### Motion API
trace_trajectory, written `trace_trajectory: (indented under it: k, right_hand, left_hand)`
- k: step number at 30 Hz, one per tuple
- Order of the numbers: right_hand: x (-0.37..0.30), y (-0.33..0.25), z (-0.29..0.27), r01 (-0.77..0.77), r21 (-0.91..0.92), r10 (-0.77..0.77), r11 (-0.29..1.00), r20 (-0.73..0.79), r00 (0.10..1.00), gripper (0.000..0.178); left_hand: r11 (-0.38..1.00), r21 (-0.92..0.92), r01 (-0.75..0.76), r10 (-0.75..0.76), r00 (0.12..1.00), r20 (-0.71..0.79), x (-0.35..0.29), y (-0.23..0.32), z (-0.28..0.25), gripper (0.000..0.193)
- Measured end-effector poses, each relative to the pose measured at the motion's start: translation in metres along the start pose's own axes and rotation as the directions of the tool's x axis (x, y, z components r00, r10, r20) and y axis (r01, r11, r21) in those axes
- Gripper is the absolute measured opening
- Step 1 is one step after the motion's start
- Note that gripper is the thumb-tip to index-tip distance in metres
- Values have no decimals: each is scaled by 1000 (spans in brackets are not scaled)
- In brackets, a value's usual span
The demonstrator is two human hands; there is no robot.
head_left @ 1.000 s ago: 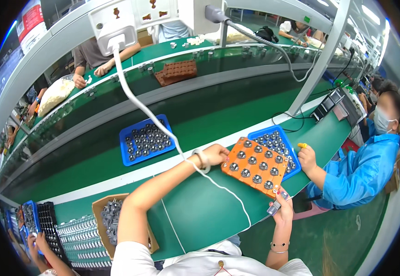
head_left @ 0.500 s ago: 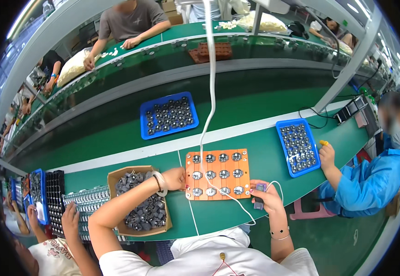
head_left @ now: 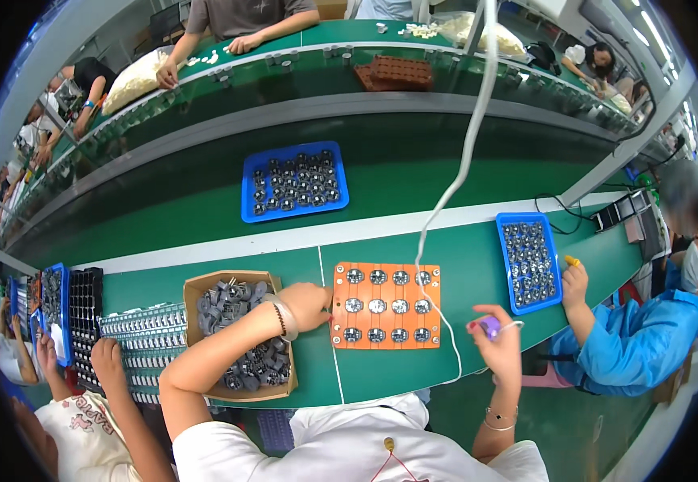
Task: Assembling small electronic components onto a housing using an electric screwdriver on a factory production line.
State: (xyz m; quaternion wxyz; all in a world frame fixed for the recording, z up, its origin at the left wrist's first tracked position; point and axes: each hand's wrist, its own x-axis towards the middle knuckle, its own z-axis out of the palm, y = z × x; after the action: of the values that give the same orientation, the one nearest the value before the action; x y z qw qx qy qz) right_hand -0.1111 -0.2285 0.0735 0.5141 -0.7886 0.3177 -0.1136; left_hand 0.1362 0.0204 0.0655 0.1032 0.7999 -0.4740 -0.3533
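Note:
An orange board (head_left: 386, 327) lies on the green bench, set with rows of small round metal-faced components. At its left edge my left hand (head_left: 307, 305) is closed, fingertips at the rim and partly hidden by the hand's back. My right hand (head_left: 500, 341), to the right of the board and apart from it, is closed around a small purple device (head_left: 490, 326) with a white cable, its index finger raised. The white cable (head_left: 455, 189) hangs from above and crosses the board's right side. Beside my left forearm stands a cardboard box (head_left: 195, 291) of loose grey components.
A blue tray (head_left: 503, 241) of components stands at right, near a co-worker's hand (head_left: 575, 285) holding something yellow. Another blue tray (head_left: 249, 210) sits beyond the white ledge. Green-white strips (head_left: 144, 337) and a black tray (head_left: 84, 321) lie at left, near another co-worker's hands.
My right hand has moved right and slightly up, away from the board's edge, with the purple device. My left hand stays at the left edge. The view has shifted slightly.

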Motion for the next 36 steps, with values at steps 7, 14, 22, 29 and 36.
trace_trajectory:
  k: [7,14,22,29,36]
  right_hand:
    - [-19,-69,42,-141,536,-422,832,778,466,45]
    - [22,-57,104,-137,552,-326,823,655,682,54]
    - [61,-26,76,114,521,-220,846,145,965,45]
    - [57,-12,67,132,551,-206,824,75,976,53]
    - [47,-13,84,154,556,-328,817,228,917,52]
  left_hand:
    - [937,-64,-343,267,823,-501,18,-5,13,40]
    - [943,114,-313,320,758,-568,38,-14,24,33]
    - [955,0,-296,244,789,-564,35,-2,17,21]
    - [976,26,-218,203,853,-481,20,10,30,18]
    - [935,269,-230,351,699,-623,18,15,58,20]
